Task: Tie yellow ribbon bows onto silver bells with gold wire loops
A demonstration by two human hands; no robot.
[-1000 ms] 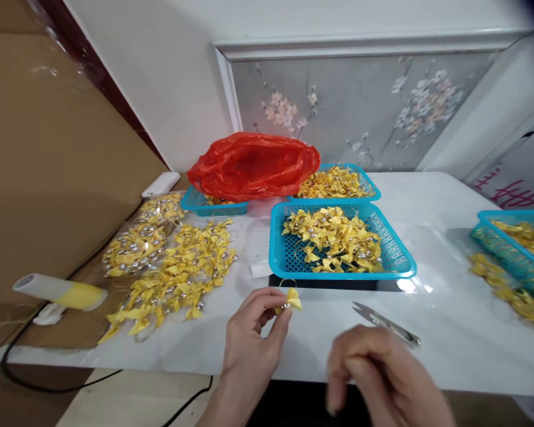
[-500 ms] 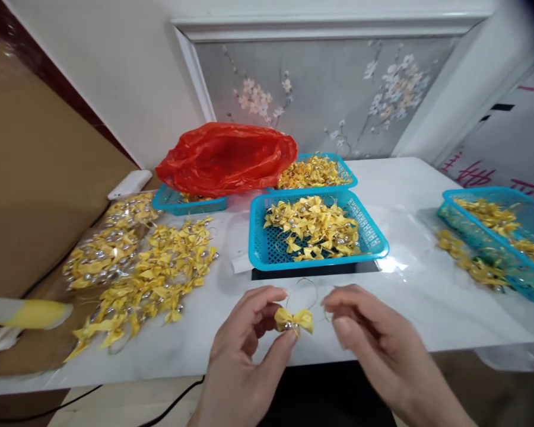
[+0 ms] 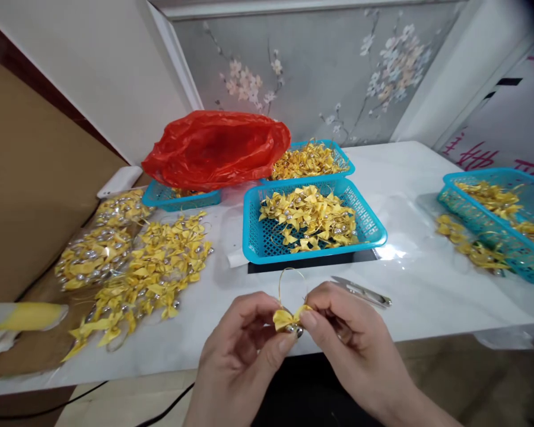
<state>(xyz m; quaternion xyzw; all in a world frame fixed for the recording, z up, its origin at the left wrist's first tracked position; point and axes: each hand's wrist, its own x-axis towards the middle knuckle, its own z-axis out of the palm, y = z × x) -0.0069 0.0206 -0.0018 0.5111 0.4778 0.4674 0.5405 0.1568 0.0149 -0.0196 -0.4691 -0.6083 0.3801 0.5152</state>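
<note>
Small yellow bow (image 3: 288, 318) lying crosswise, long axis left to right, thin gold loop (image 3: 292, 280) rising from its knot and pointing away toward the blue basket (image 3: 369, 228). Held in the air above the near edge of the white tabletop (image 3: 427, 302), between both hands. Left hand (image 3: 244, 344) pinching the left wing, thumb under, fingers curled over. Right hand (image 3: 345, 332) pinching the right wing, palm turned inward. Snips (image 3: 362, 291) flat on the tabletop just beyond the right hand.
</note>
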